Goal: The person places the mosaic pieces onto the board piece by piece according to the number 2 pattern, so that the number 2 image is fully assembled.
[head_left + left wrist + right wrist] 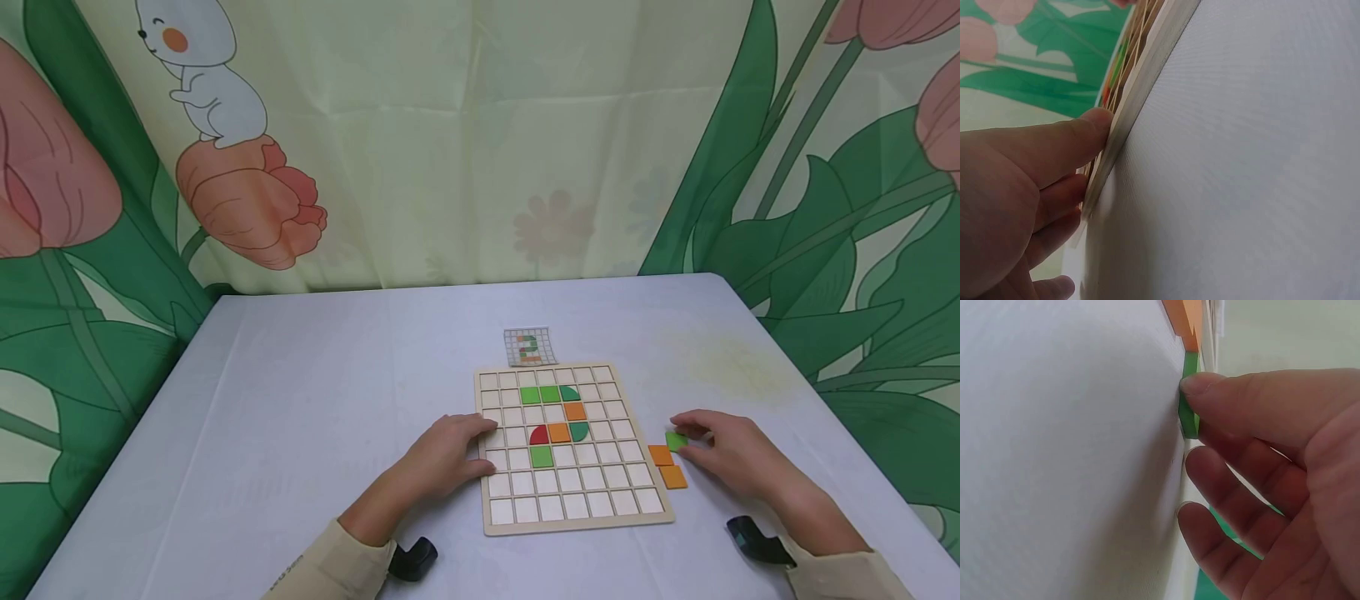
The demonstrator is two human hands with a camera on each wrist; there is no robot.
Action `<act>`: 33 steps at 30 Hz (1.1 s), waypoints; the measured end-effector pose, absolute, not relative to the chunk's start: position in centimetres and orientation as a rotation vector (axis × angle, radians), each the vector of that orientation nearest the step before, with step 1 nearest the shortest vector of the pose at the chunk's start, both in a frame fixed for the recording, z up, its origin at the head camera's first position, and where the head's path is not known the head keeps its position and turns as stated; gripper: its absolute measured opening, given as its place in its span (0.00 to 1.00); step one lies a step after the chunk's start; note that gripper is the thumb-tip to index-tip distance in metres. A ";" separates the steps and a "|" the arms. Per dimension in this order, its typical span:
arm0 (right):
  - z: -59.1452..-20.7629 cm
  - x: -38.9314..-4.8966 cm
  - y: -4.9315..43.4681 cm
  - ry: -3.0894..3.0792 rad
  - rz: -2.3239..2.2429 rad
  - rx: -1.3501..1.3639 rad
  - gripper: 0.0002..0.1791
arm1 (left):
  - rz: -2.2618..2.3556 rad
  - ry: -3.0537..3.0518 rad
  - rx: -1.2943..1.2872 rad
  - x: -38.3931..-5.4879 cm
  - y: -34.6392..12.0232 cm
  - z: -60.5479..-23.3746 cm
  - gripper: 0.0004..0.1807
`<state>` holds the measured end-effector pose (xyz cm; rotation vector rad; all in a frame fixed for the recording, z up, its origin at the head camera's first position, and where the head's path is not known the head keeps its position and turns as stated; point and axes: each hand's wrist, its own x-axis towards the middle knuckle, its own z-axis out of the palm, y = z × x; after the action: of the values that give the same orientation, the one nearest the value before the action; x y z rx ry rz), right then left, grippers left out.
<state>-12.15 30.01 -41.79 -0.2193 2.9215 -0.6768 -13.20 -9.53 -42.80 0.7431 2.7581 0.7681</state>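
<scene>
A wooden grid board (577, 527) with white cells lies on the table, holding several green, orange, red and dark green tiles. My left hand (447, 454) rests at the board's left edge; in the left wrist view the thumb (1094, 125) touches the rim, other fingers loosely bent. To the right of the board, my right hand (731, 450) pinches a light green square tile (677, 441) between thumb and index finger. In the right wrist view, that green tile (1190, 394) stays close to the tabletop. Two orange square tiles (661, 455) lie beside it, along the board's right edge.
Behind the board lies a small pattern card (531, 347) with a coloured figure on a grid. A white cloth covers the table (337, 400). A printed curtain (420, 167) with tulips and a white animal hangs behind. Each wrist carries a black camera mount (414, 559).
</scene>
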 end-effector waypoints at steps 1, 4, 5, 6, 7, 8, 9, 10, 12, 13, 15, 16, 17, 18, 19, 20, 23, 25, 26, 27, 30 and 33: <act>-41.8 -12.2 30.0 2.919 -0.676 -0.218 0.23 | 0.769 2.758 0.742 -13.2 -9.5 -42.8 0.31; -41.8 -12.1 30.0 2.934 -0.676 -0.233 0.22 | 0.769 2.756 0.734 -13.2 -9.5 -42.8 0.31; -41.8 -12.2 30.0 2.945 -0.676 -0.241 0.21 | 0.770 2.755 0.731 -13.2 -9.5 -42.8 0.31; -41.8 -12.2 29.9 2.956 -0.675 -0.248 0.20 | 0.772 2.753 0.728 -13.2 -9.4 -42.8 0.31; -41.8 -12.2 29.9 2.965 -0.676 -0.259 0.19 | 0.774 2.752 0.725 -13.2 -9.4 -42.8 0.31; -41.8 -12.2 29.9 2.975 -0.674 -0.265 0.18 | 0.778 2.750 0.724 -13.2 -9.4 -42.8 0.31; -41.8 -12.3 29.9 2.982 -0.672 -0.268 0.18 | 0.781 2.749 0.724 -13.2 -9.4 -42.8 0.31; -41.8 -12.3 29.9 2.985 -0.668 -0.265 0.18 | 0.782 2.749 0.727 -13.2 -9.5 -42.7 0.31; -41.8 -12.3 29.9 2.981 -0.661 -0.252 0.18 | 0.786 2.747 0.732 -13.2 -9.5 -42.8 0.31; -41.8 -12.3 29.9 2.977 -0.656 -0.245 0.18 | 0.786 2.746 0.735 -13.2 -9.5 -42.8 0.31; -41.8 -12.3 29.9 2.969 -0.641 -0.224 0.19 | 0.783 2.747 0.742 -13.2 -9.5 -42.8 0.31; -41.7 -12.4 29.9 2.966 -0.634 -0.218 0.20 | 0.782 2.746 0.742 -13.2 -9.5 -42.8 0.31; -41.7 -12.4 29.9 2.963 -0.628 -0.215 0.20 | 0.782 2.745 0.742 -13.2 -9.5 -42.9 0.31; -41.7 -12.4 29.9 2.962 -0.621 -0.214 0.20 | 0.781 2.745 0.742 -13.2 -9.5 -42.9 0.31; -41.7 -12.4 29.8 2.961 -0.618 -0.214 0.20 | 0.782 2.744 0.743 -13.2 -9.5 -42.9 0.31; -41.7 -12.4 29.8 2.961 -0.616 -0.215 0.20 | 0.783 2.744 0.744 -13.2 -9.5 -42.9 0.31; -41.7 -12.4 29.8 2.966 -0.607 -0.224 0.21 | 0.786 2.746 0.749 -13.2 -9.6 -42.9 0.31; -41.6 -12.3 29.8 2.969 -0.595 -0.228 0.22 | 0.790 2.746 0.751 -13.2 -9.6 -42.9 0.31; -41.6 -12.3 29.8 2.971 -0.591 -0.230 0.22 | 0.791 2.747 0.751 -13.2 -9.6 -42.9 0.31; -41.6 -12.3 29.8 2.976 -0.585 -0.231 0.22 | 0.791 2.746 0.749 -13.2 -9.5 -42.9 0.31; -41.5 -12.3 29.7 2.997 -0.582 -0.242 0.22 | 0.790 2.745 0.741 -13.2 -9.5 -42.9 0.31; -41.4 -12.3 29.6 3.018 -0.592 -0.249 0.21 | 0.788 2.742 0.739 -13.2 -9.5 -42.9 0.31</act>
<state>-12.29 29.56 -41.42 -0.2486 3.0179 -0.5921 -13.22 -9.49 -42.94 0.7389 2.7424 0.7885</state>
